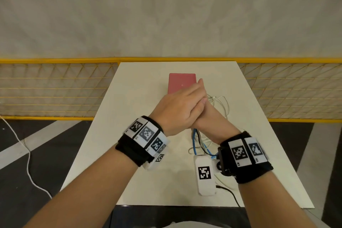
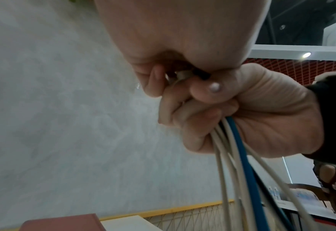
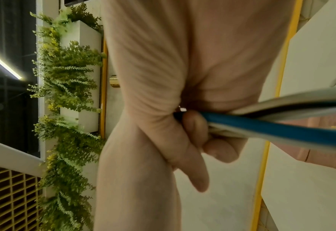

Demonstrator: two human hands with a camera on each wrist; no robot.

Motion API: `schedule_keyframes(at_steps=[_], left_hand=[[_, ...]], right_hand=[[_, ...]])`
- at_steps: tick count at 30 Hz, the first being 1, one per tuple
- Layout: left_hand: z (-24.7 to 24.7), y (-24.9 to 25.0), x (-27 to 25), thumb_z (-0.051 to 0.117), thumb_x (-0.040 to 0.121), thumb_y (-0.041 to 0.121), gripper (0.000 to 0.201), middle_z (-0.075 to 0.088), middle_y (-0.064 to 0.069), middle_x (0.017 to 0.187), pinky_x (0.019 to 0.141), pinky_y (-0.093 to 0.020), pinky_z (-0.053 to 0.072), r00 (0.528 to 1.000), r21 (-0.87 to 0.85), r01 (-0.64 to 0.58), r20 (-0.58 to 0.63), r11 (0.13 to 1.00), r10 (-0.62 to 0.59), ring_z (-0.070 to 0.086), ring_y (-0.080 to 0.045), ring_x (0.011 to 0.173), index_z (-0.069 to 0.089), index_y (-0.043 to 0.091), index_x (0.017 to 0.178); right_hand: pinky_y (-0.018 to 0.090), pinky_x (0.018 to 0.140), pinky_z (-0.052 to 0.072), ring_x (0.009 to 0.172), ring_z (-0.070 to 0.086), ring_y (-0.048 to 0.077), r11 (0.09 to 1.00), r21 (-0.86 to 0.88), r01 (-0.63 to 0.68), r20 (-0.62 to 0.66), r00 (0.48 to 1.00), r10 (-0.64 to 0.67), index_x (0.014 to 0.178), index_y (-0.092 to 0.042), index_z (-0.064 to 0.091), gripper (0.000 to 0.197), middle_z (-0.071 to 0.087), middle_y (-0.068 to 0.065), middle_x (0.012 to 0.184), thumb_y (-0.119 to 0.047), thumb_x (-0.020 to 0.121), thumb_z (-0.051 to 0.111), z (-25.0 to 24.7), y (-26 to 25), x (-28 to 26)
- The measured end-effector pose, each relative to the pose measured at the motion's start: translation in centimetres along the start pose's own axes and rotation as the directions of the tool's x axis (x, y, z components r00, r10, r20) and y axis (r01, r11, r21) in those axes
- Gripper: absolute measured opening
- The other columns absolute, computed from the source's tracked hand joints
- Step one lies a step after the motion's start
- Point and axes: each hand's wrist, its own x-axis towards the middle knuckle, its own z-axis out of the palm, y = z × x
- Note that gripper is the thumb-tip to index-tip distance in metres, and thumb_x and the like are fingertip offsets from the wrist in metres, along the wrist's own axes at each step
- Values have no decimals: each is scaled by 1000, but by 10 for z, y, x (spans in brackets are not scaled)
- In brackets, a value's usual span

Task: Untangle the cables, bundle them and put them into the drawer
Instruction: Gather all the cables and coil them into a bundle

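Both hands meet over the middle of the white table [image 1: 144,163]. My right hand [image 1: 212,122] grips a bunch of cables [image 1: 197,140], white, blue and black, which hangs down from the fist to the tabletop. In the left wrist view its fingers [image 2: 192,125] curl round the strands [image 2: 240,156]. My left hand [image 1: 181,109] lies over the right fist and pinches the cable ends at the top, where a white connector [image 2: 182,75] shows. The blue strand [image 3: 281,131] runs out past the right hand [image 3: 202,46]. A flat pink box [image 1: 182,83] lies just behind the hands.
More white cable loops [image 1: 224,102] lie on the table to the right of the hands. A white tagged block [image 1: 204,174] sits near the front edge with a black lead [image 1: 233,196] beside it. A yellow mesh fence [image 1: 55,89] runs behind the table.
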Motion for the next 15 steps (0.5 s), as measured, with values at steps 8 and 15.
schedule_keyframes(at_steps=[8,15], left_hand=[[3,-7,6,36,100,29,30,46,7,73,58,-35,44,992,-131,103,-63,986,-112,45,-15,61,52,9,86],[-2,-45,3,32,105,24,34,55,4,73,70,-25,44,851,-392,491,25,778,-524,55,-8,71,54,11,83]], right_hand=[[30,74,53,83,61,10,999,-49,13,8,1000,-13,134,-18,31,70,57,6,95,13,79,60,1,-7,-5],[17,56,35,54,42,4,783,-620,44,148,987,62,92,-13,48,19,41,-7,65,-25,101,36,-17,-8,-11]])
